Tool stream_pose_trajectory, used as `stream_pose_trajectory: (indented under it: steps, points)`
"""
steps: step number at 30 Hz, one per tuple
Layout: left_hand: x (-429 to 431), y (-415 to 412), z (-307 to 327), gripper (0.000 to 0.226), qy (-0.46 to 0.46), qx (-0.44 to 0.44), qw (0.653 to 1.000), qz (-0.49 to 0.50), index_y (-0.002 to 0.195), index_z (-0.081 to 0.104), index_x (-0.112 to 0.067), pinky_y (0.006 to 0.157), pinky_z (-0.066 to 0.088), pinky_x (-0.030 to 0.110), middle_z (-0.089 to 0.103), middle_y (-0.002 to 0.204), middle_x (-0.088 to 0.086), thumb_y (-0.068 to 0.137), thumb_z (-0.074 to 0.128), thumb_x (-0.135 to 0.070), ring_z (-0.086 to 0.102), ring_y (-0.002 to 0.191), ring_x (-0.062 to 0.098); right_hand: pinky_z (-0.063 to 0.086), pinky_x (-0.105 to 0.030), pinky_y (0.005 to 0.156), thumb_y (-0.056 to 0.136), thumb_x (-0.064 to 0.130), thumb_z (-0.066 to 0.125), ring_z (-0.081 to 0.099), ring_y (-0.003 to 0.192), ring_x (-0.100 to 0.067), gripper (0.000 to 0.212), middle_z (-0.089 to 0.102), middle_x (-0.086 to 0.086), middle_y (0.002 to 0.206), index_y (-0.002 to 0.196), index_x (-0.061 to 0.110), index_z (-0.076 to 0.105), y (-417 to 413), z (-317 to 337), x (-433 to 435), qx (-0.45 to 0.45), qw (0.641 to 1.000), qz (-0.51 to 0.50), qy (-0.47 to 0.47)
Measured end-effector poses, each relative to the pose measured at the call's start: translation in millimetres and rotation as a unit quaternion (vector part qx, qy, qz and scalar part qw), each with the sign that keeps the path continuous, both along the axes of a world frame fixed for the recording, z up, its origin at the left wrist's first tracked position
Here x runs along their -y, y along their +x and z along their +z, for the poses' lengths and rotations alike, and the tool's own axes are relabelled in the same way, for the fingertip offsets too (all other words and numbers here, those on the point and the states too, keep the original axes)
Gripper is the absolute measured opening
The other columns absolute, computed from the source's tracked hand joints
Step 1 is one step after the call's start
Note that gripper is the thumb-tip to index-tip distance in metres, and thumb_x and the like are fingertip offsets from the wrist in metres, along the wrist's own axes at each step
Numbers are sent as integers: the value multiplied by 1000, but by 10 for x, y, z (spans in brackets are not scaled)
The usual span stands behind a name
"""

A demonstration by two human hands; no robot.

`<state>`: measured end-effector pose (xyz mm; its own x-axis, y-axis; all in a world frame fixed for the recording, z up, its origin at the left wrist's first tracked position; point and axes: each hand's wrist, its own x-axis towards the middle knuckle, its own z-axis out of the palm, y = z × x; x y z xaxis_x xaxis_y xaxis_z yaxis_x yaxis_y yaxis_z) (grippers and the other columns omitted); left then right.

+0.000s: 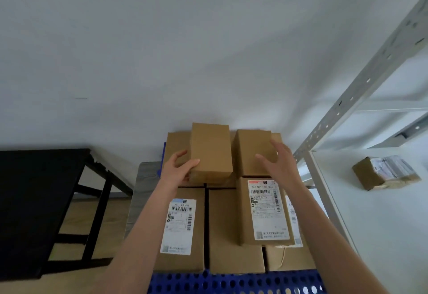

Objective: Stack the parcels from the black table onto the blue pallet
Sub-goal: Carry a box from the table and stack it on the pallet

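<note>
On the blue pallet (231, 282), past the labelled parcels (266, 210), only the left hand (179, 169) grips the plain parcel (212, 150) by its near corner atop the back row, the right hand (278, 161) spread open over the neighbouring box (250, 150), so it might twist, settle crooked and slide off.

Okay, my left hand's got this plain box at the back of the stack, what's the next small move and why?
Probably set the plain box down squarely beside the neighbouring box, then let go. The left hand grips its near corner alone, the right hand is open and holds nothing, and a gap shows between the two boxes.
</note>
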<state>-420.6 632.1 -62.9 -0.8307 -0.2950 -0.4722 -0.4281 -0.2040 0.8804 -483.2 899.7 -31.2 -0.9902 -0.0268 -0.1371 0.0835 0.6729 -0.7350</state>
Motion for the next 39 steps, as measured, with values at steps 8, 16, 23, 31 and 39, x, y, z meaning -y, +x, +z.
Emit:
stream_pose_trajectory:
  steps: [8, 16, 23, 31, 39]
  points:
    - [-17, -69, -240, 65, 51, 7, 998, -34, 118, 54, -52, 84, 55, 44, 68, 114, 4, 63, 84, -33, 67, 101, 24, 43, -41, 99, 77, 54, 72, 45, 132, -26, 100, 38, -3, 151, 154, 30, 12, -233, -218, -27, 81, 996, 24, 36]
    - [-137, -54, -249, 68, 6, -6, 998, -60, 131, 45, -49, 96, 48, 50, 57, 130, 5, 72, 77, -38, 57, 115, 25, 43, -40, 96, 71, 55, 77, 45, 131, -26, 110, 37, -4, 151, 153, 28, 10, -276, -251, -2, 94, 995, 17, 42]
    - [-150, -65, -215, 69, -36, -9, 997, -61, 139, 39, -42, 98, 47, 49, 51, 137, 5, 79, 72, -37, 53, 120, 24, 45, -38, 93, 73, 55, 75, 47, 129, -26, 108, 38, -5, 150, 154, 28, 9, -255, -250, 9, 93, 995, 17, 42]
    - [-187, 93, -14, 70, -147, -3, 989, -31, 141, 40, -29, 88, 40, 29, 48, 139, 0, 80, 69, -43, 47, 116, 10, 44, -41, 90, 73, 61, 71, 46, 128, -27, 103, 38, -6, 147, 152, 32, 12, -184, -181, -1, 56, 997, 31, 43]
    - [-196, 484, 410, 32, -236, -71, 969, 17, 108, 58, -34, 95, 47, 30, 63, 107, -11, 82, 70, -19, 59, 103, 7, 37, -39, 100, 81, 45, 71, 40, 134, -27, 77, 36, -3, 149, 146, 28, 33, 46, 162, 141, -47, 996, 66, 35]
